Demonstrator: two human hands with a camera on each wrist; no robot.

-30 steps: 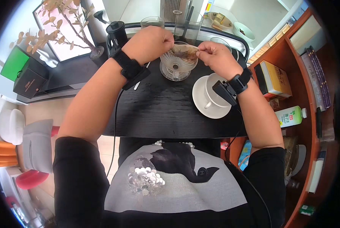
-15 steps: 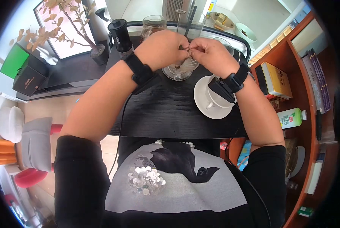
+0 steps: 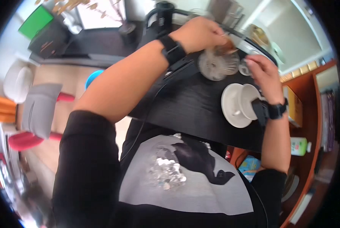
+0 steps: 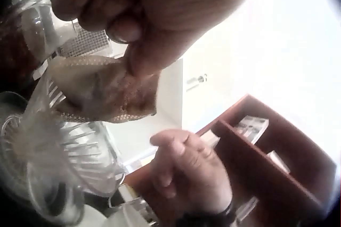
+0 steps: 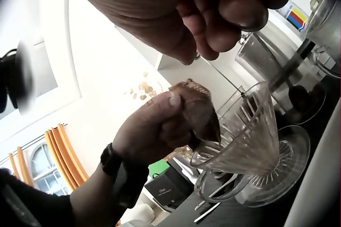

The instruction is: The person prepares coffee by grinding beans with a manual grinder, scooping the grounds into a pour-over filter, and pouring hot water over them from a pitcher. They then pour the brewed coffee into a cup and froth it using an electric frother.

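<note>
Head view, near to far: black wooden desk (image 3: pixel 185 110) in front of the person; on it a white cup on a white saucer (image 3: pixel 236 105), just beside the right wrist. Beyond that, a clear ribbed glass coffee dripper (image 3: pixel 218 65) stands upright on the desk. Left hand (image 3: pixel 200 33) pinches a used brown paper filter (image 4: pixel 101 88) between thumb and fingertips, holding it at the dripper's rim, partly lifted clear of the cone. Right hand (image 3: pixel 262 70) hangs just beside the dripper, fingers loosely curled, gripping nothing.

Judgement: step in hand is removal of the spent filter from the dripper. Next move calls for a steady upward lift, keeping the wet paper folded so grounds do not spill on the desk.
</note>
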